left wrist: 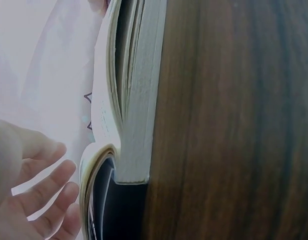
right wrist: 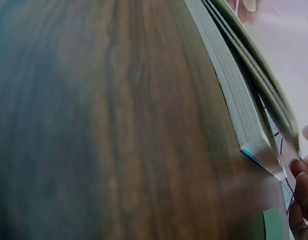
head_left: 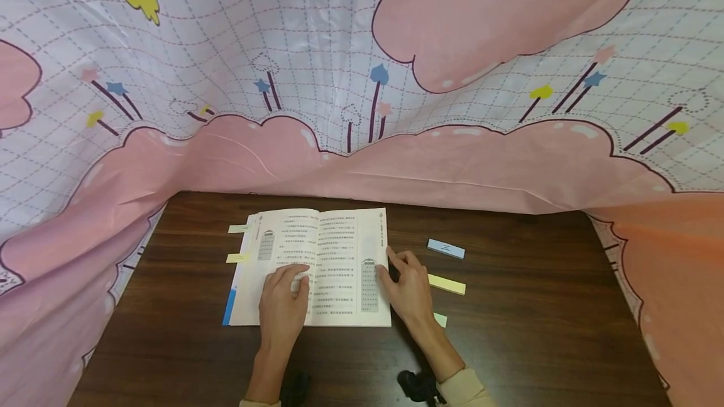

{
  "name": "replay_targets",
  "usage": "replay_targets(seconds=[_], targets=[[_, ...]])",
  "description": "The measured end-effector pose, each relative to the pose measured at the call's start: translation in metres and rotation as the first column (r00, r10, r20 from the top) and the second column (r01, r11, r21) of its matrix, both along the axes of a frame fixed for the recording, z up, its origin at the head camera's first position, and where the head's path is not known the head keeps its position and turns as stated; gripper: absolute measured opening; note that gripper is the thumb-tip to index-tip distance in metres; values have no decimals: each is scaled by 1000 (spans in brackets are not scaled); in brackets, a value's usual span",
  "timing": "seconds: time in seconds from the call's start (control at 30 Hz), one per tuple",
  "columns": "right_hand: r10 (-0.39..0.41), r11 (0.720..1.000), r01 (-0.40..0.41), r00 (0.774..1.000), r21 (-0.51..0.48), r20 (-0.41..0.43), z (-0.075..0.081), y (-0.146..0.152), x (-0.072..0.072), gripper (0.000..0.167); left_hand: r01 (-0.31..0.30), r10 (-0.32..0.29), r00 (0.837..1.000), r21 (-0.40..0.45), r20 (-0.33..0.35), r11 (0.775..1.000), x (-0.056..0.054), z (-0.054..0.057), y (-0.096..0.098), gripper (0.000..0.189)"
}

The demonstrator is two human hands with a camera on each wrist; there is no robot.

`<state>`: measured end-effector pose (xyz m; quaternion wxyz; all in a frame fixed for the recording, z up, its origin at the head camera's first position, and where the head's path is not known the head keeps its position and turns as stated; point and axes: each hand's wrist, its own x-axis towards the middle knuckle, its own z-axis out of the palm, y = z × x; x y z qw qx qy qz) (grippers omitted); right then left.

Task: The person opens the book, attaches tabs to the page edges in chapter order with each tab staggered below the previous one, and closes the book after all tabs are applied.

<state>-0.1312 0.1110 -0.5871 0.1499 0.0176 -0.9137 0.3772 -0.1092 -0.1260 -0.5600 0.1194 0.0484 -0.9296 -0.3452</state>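
An open book [head_left: 334, 269] with printed pages lies on the dark wooden table. My left hand [head_left: 283, 303] is over the lower part of its left page, fingers loosely bent and spread; whether they touch the paper I cannot tell. At the book's right edge, my right hand [head_left: 408, 287] pinches a raised bundle of pages [right wrist: 273, 90] between thumb and fingers. In the right wrist view these pages stand apart from the thicker stack [right wrist: 231, 95] under them. The left wrist view shows the left fingers [left wrist: 49, 200] beside the curved left pages [left wrist: 96, 170].
Right of the book lie a blue sticky-note strip [head_left: 445, 249], a yellow strip [head_left: 448, 284] and a green strip [head_left: 440, 320], partly hidden by the right arm. Pale green [head_left: 238, 228] and yellow [head_left: 237, 258] tabs stick out from the book's left side. A patterned curtain [head_left: 362, 168] surrounds the table [head_left: 526, 306].
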Motion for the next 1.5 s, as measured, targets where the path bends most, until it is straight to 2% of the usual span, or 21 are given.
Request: replay_targets(seconds=[0.17, 0.37, 0.57, 0.73, 1.23, 1.3, 1.37, 1.43, 1.5], targets=[[-6, 999, 6, 1000, 31, -10, 0, -3, 1, 44, -2, 2, 1000, -1, 6, 1000, 0, 1, 0, 22], [-15, 998, 14, 1000, 67, 14, 2, -6, 4, 48, -1, 1, 1000, 2, 16, 1000, -1, 0, 0, 22], [1, 995, 2, 999, 103, -36, 4, -9, 6, 45, 0, 0, 1000, 2, -1, 1000, -1, -1, -1, 22], [12, 996, -8, 999, 90, -43, 5, -12, 8, 43, 3, -3, 999, -3, -32, 1000, -1, -3, -1, 22], [-13, 999, 15, 998, 37, -54, 4, -12, 11, 44, 11, -11, 1000, 1, -17, 1000, -1, -1, -2, 22], [-1, 1000, 1, 998, 1, -58, 4, -12, 10, 43, 9, -10, 1000, -2, -17, 1000, -1, -1, -2, 22], [15, 996, -19, 998, -90, -56, 6, -12, 10, 42, 9, -9, 1000, -5, -21, 1000, -1, -1, -2, 22], [34, 976, -43, 998, -213, -43, 9, -11, 10, 42, 13, -13, 999, -4, -34, 1000, -2, -1, -2, 23], [52, 943, -57, 998, -328, -26, 13, -12, 10, 41, 18, -18, 999, 0, -49, 1000, -3, -1, -3, 23]])
